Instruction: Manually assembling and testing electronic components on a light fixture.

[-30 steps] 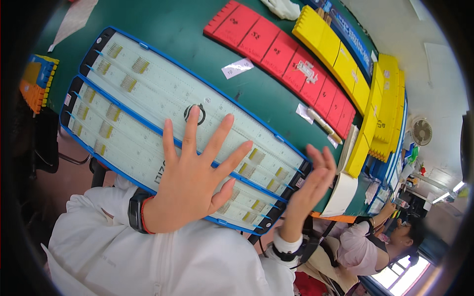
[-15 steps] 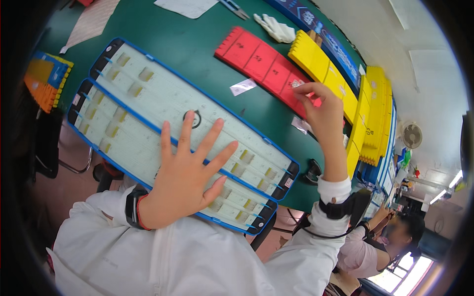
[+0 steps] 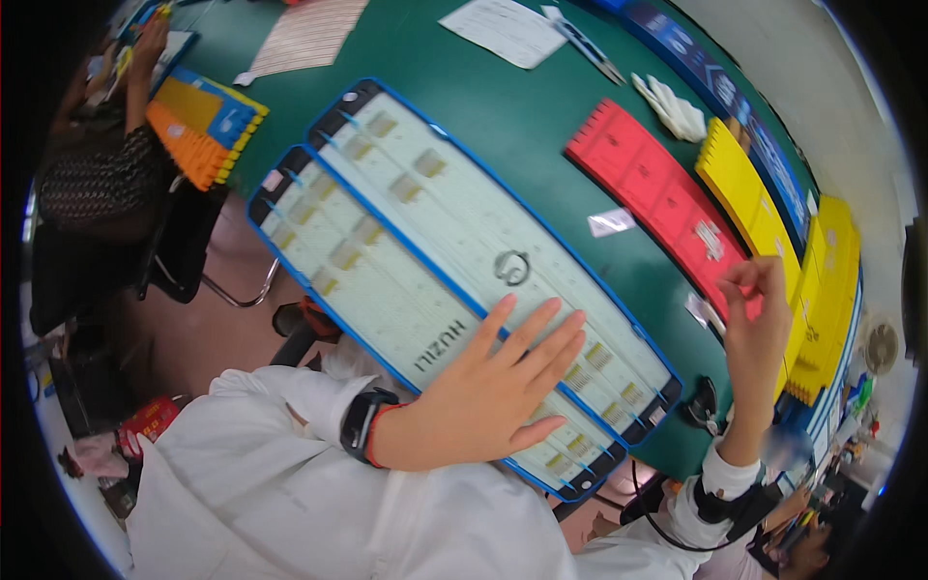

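A long blue-framed case (image 3: 406,227) with clear panels lies slanting across the table's near edge. Small pale strips show in rows near both its ends. My left hand (image 3: 483,396) rests palm down on the case, right of its middle, with the fingers stretched out. At the right, my right hand (image 3: 757,309) is raised by the near end of a red slotted board (image 3: 643,174). Its thumb and forefinger meet in a pinch; anything between them is too small to make out. A little cluster of whitish pieces (image 3: 709,240) lies on the red board, just beyond that hand.
Yellow slotted boards (image 3: 831,280) and a long blue box (image 3: 715,72) line the right side. White gloves (image 3: 670,108), scissors (image 3: 585,43) and a paper sheet (image 3: 503,29) lie at the back. A black object (image 3: 701,401) sits near my right forearm. Another person's arm (image 3: 140,68) shows far left.
The view has swung left, so everything appears further right. My left hand has shifted along the case toward its right end, uncovering the ring mark. My right hand has drawn back from the whitish pieces.
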`<action>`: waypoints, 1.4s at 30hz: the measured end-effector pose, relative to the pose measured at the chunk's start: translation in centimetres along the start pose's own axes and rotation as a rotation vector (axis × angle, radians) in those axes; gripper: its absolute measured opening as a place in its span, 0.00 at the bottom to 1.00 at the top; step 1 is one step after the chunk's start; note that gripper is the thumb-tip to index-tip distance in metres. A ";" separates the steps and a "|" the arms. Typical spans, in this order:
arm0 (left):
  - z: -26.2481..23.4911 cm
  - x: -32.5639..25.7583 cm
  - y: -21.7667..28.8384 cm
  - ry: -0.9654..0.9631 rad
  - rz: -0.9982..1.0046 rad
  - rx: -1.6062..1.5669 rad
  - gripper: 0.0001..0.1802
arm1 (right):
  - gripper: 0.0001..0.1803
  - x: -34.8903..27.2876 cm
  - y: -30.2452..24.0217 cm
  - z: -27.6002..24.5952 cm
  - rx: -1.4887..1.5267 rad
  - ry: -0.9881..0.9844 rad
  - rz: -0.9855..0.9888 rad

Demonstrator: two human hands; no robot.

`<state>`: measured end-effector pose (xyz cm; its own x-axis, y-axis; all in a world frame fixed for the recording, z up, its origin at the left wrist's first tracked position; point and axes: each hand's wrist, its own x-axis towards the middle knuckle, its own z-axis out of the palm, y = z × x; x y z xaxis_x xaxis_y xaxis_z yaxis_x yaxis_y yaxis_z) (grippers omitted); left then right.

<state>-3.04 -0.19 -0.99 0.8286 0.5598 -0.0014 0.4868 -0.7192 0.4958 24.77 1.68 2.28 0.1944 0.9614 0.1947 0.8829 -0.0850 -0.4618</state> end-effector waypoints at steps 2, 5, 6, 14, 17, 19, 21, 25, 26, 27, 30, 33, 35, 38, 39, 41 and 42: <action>-0.3 0.0 0.3 -0.053 -0.004 0.008 0.39 | 0.08 0.2 0.0 0.4 0.026 -0.001 -0.090; -0.8 0.7 0.4 -0.083 0.022 -0.034 0.39 | 0.13 1.9 0.4 1.6 0.087 0.009 -0.120; -0.8 0.7 0.3 -0.084 0.035 -0.039 0.39 | 0.12 2.9 0.6 2.3 0.125 0.004 -0.174; -0.4 0.5 0.4 -0.058 0.045 -0.058 0.40 | 0.09 3.5 1.7 2.4 -0.038 -0.128 -0.361; 0.2 0.4 1.0 -0.011 -0.010 -0.004 0.39 | 0.08 0.6 0.2 0.3 -0.010 -0.034 -0.162; -0.2 0.5 2.0 0.003 -0.026 -0.025 0.38 | 0.11 -2.2 -2.3 -2.0 0.011 0.015 0.022; -0.6 0.4 2.5 -0.011 -0.047 -0.116 0.38 | 0.12 -4.6 -3.9 -1.5 0.043 0.023 -0.032; -1.7 0.8 3.7 -0.041 -0.070 -0.249 0.38 | 0.16 -7.3 -5.4 0.0 -0.041 -0.042 -0.054; -1.6 0.9 3.7 -0.058 -0.067 -0.286 0.38 | 0.16 -7.4 -5.2 0.8 -0.015 -0.075 -0.045; -1.7 1.3 3.6 -0.023 -0.056 -0.202 0.38 | 0.16 -7.7 -5.5 0.5 -0.003 -0.103 0.013; -1.4 2.7 4.2 -0.049 -0.060 -0.068 0.39 | 0.16 -8.5 -4.7 1.1 0.062 -0.115 0.045; -0.5 2.9 4.7 -0.120 -0.105 -0.012 0.41 | 0.16 -9.2 -4.7 1.1 0.076 -0.182 0.123; 0.2 3.1 4.7 -0.135 -0.110 -0.016 0.42 | 0.16 -9.2 -4.3 1.1 0.054 -0.182 0.111; 0.9 3.1 4.9 -0.139 -0.070 -0.056 0.41 | 0.15 -9.5 -4.3 0.9 0.026 -0.186 0.110; 1.1 3.2 4.9 -0.117 -0.066 -0.065 0.41 | 0.14 -9.4 -4.2 0.8 0.009 -0.201 0.113; 1.3 3.3 5.0 -0.098 -0.068 -0.062 0.40 | 0.13 -9.5 -4.3 0.7 -0.001 -0.184 0.113; 1.4 3.3 4.9 -0.097 -0.073 -0.074 0.39 | 0.12 -9.5 -4.4 0.6 -0.025 -0.170 0.112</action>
<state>2.47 -2.43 0.21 0.8160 0.5650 -0.1220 0.5284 -0.6436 0.5537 18.80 -6.88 1.96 0.2187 0.9758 -0.0062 0.8706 -0.1980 -0.4504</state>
